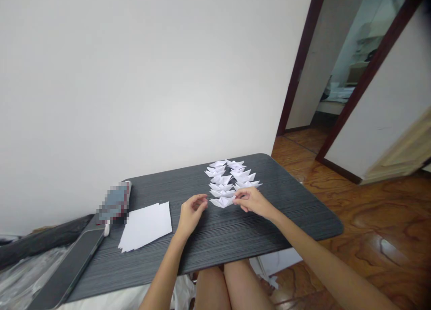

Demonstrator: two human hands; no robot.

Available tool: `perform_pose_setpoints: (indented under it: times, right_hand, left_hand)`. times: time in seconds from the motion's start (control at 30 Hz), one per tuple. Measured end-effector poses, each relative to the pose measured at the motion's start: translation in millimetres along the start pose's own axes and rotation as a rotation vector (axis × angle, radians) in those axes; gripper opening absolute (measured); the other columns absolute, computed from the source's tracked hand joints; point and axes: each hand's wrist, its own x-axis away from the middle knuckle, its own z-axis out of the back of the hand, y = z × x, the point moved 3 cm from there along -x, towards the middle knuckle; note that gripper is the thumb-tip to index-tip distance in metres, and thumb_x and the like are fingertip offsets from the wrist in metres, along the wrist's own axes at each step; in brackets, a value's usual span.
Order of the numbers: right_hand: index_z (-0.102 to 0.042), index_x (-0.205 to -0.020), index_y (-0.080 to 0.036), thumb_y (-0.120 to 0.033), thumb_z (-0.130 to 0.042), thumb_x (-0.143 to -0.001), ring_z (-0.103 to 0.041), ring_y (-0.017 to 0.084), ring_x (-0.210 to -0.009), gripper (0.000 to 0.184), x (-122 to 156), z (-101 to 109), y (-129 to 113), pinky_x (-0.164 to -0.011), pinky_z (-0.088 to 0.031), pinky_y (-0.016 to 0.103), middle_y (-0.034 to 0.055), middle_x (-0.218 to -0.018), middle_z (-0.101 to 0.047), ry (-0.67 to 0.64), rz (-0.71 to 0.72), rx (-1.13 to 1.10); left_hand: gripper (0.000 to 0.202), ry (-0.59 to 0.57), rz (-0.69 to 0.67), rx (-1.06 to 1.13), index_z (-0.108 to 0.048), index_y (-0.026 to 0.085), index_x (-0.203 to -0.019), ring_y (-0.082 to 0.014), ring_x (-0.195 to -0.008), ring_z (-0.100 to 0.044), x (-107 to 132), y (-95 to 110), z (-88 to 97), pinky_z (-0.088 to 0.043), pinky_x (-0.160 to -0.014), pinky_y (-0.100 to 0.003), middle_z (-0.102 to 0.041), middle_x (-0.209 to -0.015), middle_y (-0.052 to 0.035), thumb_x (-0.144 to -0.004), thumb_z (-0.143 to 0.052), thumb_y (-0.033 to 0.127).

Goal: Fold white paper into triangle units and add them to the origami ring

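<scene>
Several folded white paper boats (229, 177) lie in two rows on a dark grey table (303, 211). My right hand (251, 201) pinches the right tip of the nearest paper boat (222, 202), at the front of the left row. My left hand (191, 213) hovers just left of that boat, fingers curled and pinched together, with nothing visible in them. A stack of white paper sheets (146, 226) lies to the left of my left hand.
A blurred-out object (113, 204) and a dark flat device (72, 265) sit at the table's left end. A white wall stands behind the table. Wooden floor (370, 229) and an open doorway (336, 76) lie to the right. My bare knees show under the table's front edge.
</scene>
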Motion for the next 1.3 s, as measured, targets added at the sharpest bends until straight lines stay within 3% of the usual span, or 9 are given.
perform_pose_setpoints:
  times: [0.17,0.37,0.57,0.77,1.03,1.3]
  right_hand:
    - [-0.056,-0.065,-0.01,-0.02,-0.057,-0.061,-0.041,0.003,-0.03,0.011,4.4,6.2,25.1,-0.029,-0.024,0.016,0.0012,-0.06,-0.057,0.045,-0.053,0.049]
    - [-0.057,-0.079,-0.01,-0.019,-0.055,-0.062,-0.041,0.004,-0.029,0.019,3.7,12.5,25.6,-0.029,-0.026,0.016,-0.0009,-0.057,-0.056,0.066,-0.052,0.055]
    - [-0.055,-0.103,-0.015,-0.02,-0.051,-0.071,-0.043,0.004,-0.036,0.033,20.4,20.2,18.8,-0.036,-0.032,0.017,-0.001,-0.067,-0.055,0.049,0.11,0.222]
    - [-0.061,-0.097,-0.018,-0.016,-0.05,-0.075,-0.045,0.01,-0.058,0.024,22.1,17.8,6.3,-0.061,-0.04,0.024,0.0027,-0.076,-0.056,0.08,0.345,0.554]
    - [-0.061,-0.079,-0.016,-0.017,-0.049,-0.078,-0.046,0.011,-0.06,0.012,21.7,20.1,5.7,-0.063,-0.039,0.025,0.0039,-0.079,-0.056,0.134,0.388,0.552]
    - [-0.062,-0.085,-0.016,-0.022,-0.049,-0.078,-0.046,0.011,-0.057,0.016,31.0,43.3,12.4,-0.059,-0.04,0.025,0.0048,-0.079,-0.055,0.244,0.366,0.505]
  left_hand:
    - [0.026,0.021,0.03,-0.044,-0.06,0.013,-0.092,-0.0152,-0.065,-0.061,28.6,-1.1,-6.6,-0.05,-0.062,-0.028,-0.064,-0.079,-0.0068,-0.074,-0.053,0.031]
    - [0.025,-0.016,-0.001,-0.136,-0.06,0.014,-0.096,-0.0156,-0.072,-0.06,34.9,3.8,-8.8,-0.05,-0.063,-0.028,-0.063,-0.085,-0.0079,-0.075,-0.052,0.026]
    - [0.027,-0.008,-0.098,-0.19,-0.058,0.017,-0.1,-0.0122,-0.072,-0.055,28.8,13.4,-25.3,-0.049,-0.06,-0.025,-0.054,-0.1,-0.0081,-0.076,-0.049,0.02]
    - [0.027,-0.018,-0.17,-0.255,-0.06,0.018,-0.1,-0.0115,-0.068,-0.054,14.3,19.1,-42.9,-0.047,-0.057,-0.024,-0.053,-0.098,-0.0076,-0.077,-0.046,0.018]
    - [0.021,-0.007,-0.13,-0.144,-0.064,0.015,-0.089,-0.0104,-0.057,-0.057,-0.4,17.2,-57.7,-0.05,-0.057,-0.024,-0.06,-0.08,-0.005,-0.076,-0.047,0.018]
    - [0.019,-0.015,-0.02,-0.068,-0.062,0.011,-0.087,-0.0136,-0.058,-0.062,-9.1,18.0,-74.3,-0.05,-0.062,-0.027,-0.064,-0.065,-0.0041,-0.072,-0.053,0.019]
